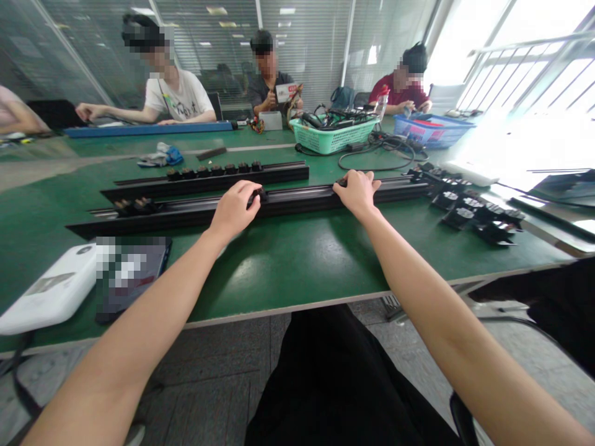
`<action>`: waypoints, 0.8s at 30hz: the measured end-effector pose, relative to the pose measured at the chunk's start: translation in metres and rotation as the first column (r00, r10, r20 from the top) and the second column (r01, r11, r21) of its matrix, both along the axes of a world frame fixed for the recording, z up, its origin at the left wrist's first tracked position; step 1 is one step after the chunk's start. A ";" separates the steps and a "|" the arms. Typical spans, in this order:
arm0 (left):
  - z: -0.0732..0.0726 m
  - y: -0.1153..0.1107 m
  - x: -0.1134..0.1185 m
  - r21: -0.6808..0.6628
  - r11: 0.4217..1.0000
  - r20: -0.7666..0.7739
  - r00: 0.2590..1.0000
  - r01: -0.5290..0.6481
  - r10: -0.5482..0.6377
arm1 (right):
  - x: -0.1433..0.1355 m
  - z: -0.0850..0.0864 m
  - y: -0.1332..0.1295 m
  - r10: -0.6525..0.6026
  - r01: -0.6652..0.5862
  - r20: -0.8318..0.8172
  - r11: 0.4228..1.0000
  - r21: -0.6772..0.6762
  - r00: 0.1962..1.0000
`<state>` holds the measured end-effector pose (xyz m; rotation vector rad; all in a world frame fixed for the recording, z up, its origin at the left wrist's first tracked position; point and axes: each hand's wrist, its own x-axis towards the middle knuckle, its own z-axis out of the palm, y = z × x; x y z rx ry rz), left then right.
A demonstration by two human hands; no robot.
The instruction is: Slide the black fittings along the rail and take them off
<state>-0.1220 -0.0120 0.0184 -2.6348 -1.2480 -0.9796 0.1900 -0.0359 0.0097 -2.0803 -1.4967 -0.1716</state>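
Observation:
A long black rail (297, 201) lies across the green table in front of me. My left hand (235, 209) is closed around a small black block (258, 196) on the rail's top channel. Farther right along the same rail, my right hand (357, 191) is curled over another dark piece (342, 183), mostly hidden under its fingers. Several small black blocks (134, 206) sit near the rail's left end. A second black rail (204, 183) runs parallel behind, with a row of similar blocks (214, 170) on it.
Several black bracket-like parts (465, 207) are heaped at the right. At the left front lie a white device (51, 288) and a dark phone (139, 272). Behind are a green basket (330, 136) of cables, a blue basket (432, 130) and several co-workers (179, 93).

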 end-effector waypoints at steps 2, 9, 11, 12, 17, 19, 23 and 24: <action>0.000 0.000 0.000 0.000 1.000 -0.001 1.000 0.000 0.000 | 0.002 -0.001 0.001 0.002 -0.002 0.001 1.000 0.008 1.000; 0.000 0.001 -0.001 -0.001 1.000 0.005 1.000 0.003 -0.003 | 0.009 -0.003 0.005 -0.024 0.024 0.002 1.000 0.005 1.000; -0.001 0.001 -0.001 0.002 1.000 0.004 1.000 0.002 -0.002 | 0.009 -0.002 0.004 -0.031 0.031 0.000 1.000 -0.001 1.000; -0.001 0.001 -0.001 0.002 1.000 0.004 1.000 0.004 -0.004 | 0.009 -0.001 0.003 -0.030 0.030 -0.002 1.000 -0.001 1.000; 0.000 0.000 0.000 -0.006 1.000 0.004 1.000 0.004 -0.004 | 0.006 0.002 -0.001 -0.019 0.019 -0.017 1.000 0.002 1.000; 0.000 0.000 0.000 -0.006 1.000 0.003 1.000 0.000 0.000 | 0.006 0.002 -0.002 -0.028 0.028 -0.016 1.000 0.004 0.999; 0.000 0.000 0.000 -0.004 1.000 0.003 1.000 0.001 -0.001 | 0.007 0.001 -0.001 -0.045 0.045 -0.014 0.999 0.021 0.999; 0.000 0.000 0.000 -0.004 1.000 0.003 1.000 0.002 -0.002 | 0.007 0.001 -0.001 -0.046 0.046 -0.013 0.999 0.020 0.999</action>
